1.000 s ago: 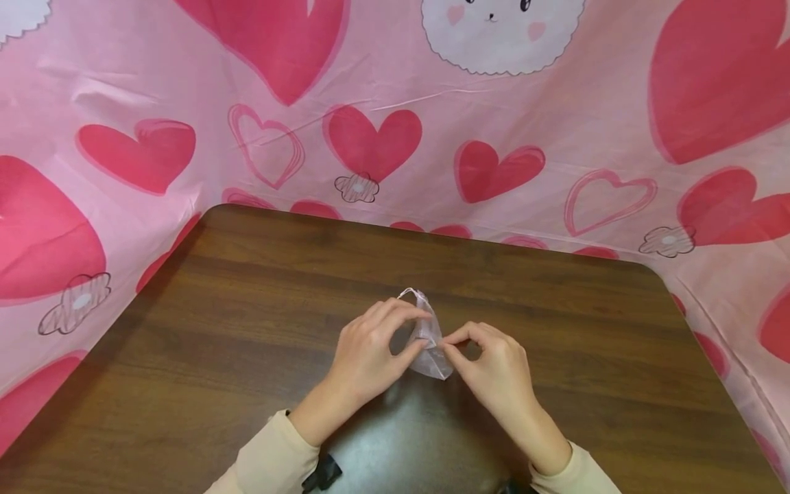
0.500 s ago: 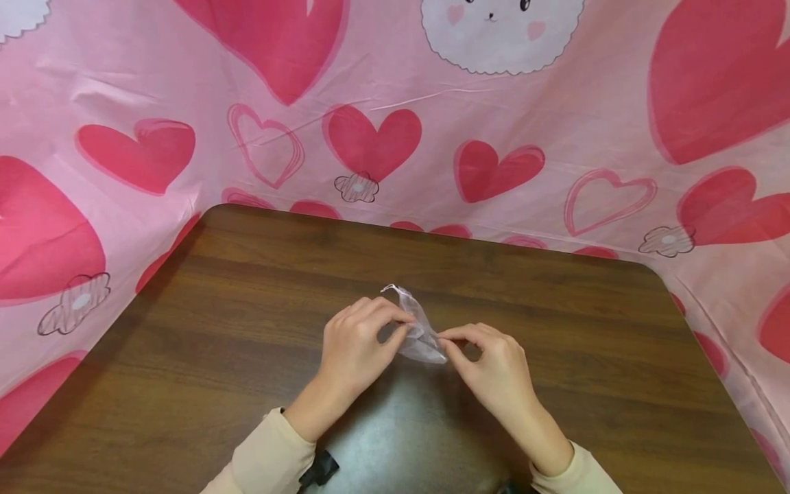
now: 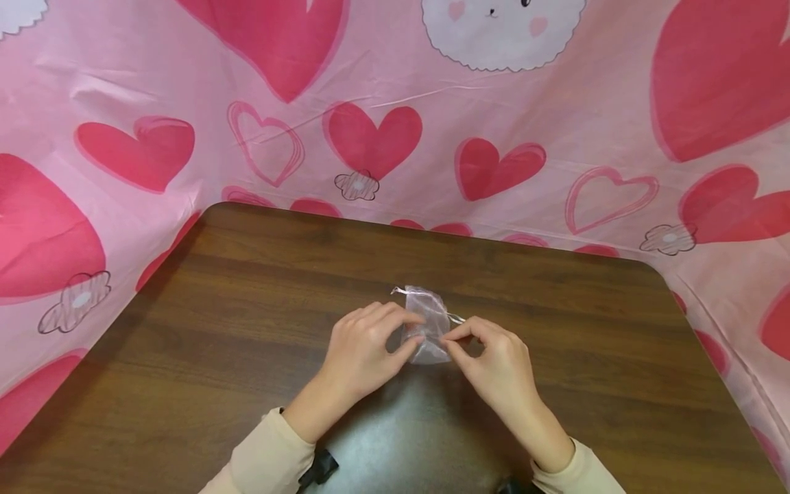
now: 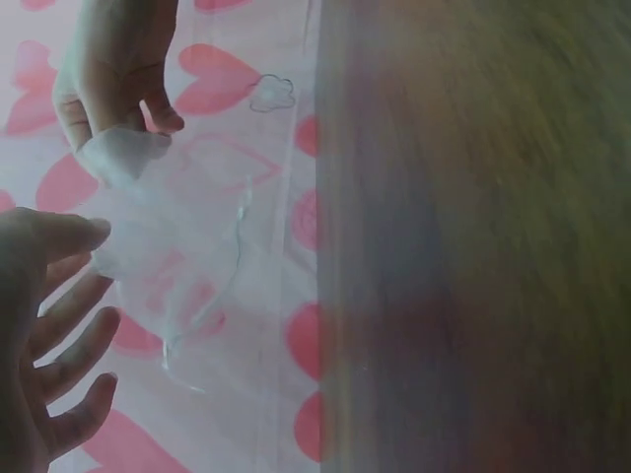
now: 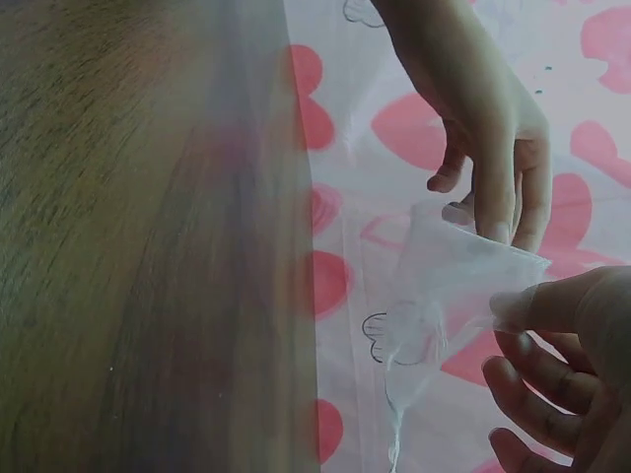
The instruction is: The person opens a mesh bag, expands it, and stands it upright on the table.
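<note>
Between the two hands is a small sheer white drawstring pouch [image 3: 430,307], its mouth toward the far side of the table. My left hand [image 3: 361,343] holds its left side between curved thumb and fingers, the tips a little apart in the head view. With thumb and index finger, my right hand [image 3: 498,360] pinches the lower right edge. White drawstring [image 3: 455,318] ends stick out on both sides of the mouth. In the right wrist view the see-through pouch [image 5: 444,281] hangs spread between both hands, and nothing can be made out inside it.
A dark brown wooden table [image 3: 247,309] lies under the hands. Pink cloth [image 3: 432,82] printed with hearts surrounds its back and sides. A small black item [image 3: 321,468] shows by the left sleeve [image 3: 271,446].
The pouch was narrow and folded, its mouth slanting left; now it is spread wider, with the right drawstring showing. My left hand moved left, then slightly back right. My right hand stays nearly in place.
</note>
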The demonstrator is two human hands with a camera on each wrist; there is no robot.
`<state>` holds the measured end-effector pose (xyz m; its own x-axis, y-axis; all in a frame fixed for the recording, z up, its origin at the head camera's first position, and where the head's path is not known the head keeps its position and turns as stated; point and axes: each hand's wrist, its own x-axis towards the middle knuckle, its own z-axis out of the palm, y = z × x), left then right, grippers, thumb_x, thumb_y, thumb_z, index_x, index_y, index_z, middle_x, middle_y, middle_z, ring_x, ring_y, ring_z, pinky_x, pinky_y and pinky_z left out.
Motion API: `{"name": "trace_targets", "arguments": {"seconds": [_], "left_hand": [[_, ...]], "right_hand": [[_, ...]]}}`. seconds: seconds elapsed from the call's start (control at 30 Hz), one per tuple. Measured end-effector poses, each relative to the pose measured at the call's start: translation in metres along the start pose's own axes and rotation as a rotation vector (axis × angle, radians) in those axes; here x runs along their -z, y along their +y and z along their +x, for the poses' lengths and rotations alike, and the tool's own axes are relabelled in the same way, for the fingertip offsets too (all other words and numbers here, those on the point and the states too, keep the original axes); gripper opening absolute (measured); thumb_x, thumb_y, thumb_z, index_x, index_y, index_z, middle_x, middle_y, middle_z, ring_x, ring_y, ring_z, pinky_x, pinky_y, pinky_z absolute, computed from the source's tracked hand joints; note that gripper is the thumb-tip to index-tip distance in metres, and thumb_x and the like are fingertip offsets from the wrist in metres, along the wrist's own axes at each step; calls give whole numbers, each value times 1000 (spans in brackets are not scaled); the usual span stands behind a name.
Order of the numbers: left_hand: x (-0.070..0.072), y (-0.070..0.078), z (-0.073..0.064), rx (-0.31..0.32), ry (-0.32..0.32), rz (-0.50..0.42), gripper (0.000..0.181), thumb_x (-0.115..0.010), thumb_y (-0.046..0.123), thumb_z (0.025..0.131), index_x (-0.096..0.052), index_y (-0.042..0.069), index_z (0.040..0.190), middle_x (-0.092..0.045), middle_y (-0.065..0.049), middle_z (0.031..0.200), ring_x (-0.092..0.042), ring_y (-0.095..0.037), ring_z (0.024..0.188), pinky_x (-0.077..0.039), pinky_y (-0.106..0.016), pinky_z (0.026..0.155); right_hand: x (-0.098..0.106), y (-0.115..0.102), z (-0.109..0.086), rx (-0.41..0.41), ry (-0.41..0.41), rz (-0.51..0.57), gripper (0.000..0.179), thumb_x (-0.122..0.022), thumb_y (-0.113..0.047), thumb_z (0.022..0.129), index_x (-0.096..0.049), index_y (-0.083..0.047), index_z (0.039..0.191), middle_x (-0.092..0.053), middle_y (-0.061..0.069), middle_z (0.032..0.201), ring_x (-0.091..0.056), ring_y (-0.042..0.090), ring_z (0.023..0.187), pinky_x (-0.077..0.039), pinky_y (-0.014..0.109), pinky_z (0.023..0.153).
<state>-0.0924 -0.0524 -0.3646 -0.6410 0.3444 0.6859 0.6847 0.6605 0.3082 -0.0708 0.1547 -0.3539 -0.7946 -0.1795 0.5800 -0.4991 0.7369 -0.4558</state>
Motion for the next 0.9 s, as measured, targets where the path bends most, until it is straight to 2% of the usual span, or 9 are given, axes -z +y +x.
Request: {"name": "trace_targets", "arguments": {"seconds": [0.1, 0.27, 0.47, 0.53, 0.73, 0.9], "left_hand": [[1, 3, 1, -28, -6, 20, 21, -83, 29, 79, -77, 25, 98, -69, 12, 88, -62, -10, 76, -52, -28, 66], [1, 2, 2, -39, 14, 44, 10, -83, 26, 80, -80, 25, 89, -69, 13, 88, -62, -8, 77, -50, -26, 64], [2, 1, 0, -14, 75, 54, 11, -86, 21, 76, -79, 25, 84, -71, 14, 81, -61, -8, 70, -46, -27, 58], [2, 1, -1, -6, 79, 47, 12, -86, 20, 75, -78, 25, 82, -71, 14, 79, -59, -8, 67, -44, -27, 56], [1, 1, -3, 29, 33, 28, 10, -85, 21, 77, -77, 24, 81, -71, 15, 79, -58, -7, 65, -44, -27, 56], [1, 2, -3, 39, -4, 12, 16, -87, 23, 75, -76, 25, 87, -67, 16, 78, -57, -5, 69, -47, -27, 59]], "right_hand": [[1, -2, 1, 24, 5, 7, 27, -88, -1, 67, -73, -21, 78, -71, -10, 77, -66, 7, 70, -49, 31, 58], [3, -5, 1, 67, -4, 1, 22, -87, -5, 71, -76, -20, 83, -66, -14, 75, -60, 5, 66, -46, 26, 57], [4, -6, -1, 13, -91, -58, 20, -86, -9, 75, -79, -20, 89, -70, -13, 81, -65, 8, 73, -50, 31, 58], [3, -5, -2, 7, -93, -60, 20, -86, -7, 74, -79, -20, 88, -71, -12, 83, -67, 9, 77, -52, 34, 61], [2, -3, -2, 40, -32, -40, 24, -88, -2, 69, -79, -19, 84, -71, -12, 81, -68, 8, 78, -53, 35, 62], [1, -4, -2, 56, -16, -21, 26, -90, -2, 66, -76, -20, 80, -69, -13, 76, -66, 7, 74, -52, 32, 59]]}}
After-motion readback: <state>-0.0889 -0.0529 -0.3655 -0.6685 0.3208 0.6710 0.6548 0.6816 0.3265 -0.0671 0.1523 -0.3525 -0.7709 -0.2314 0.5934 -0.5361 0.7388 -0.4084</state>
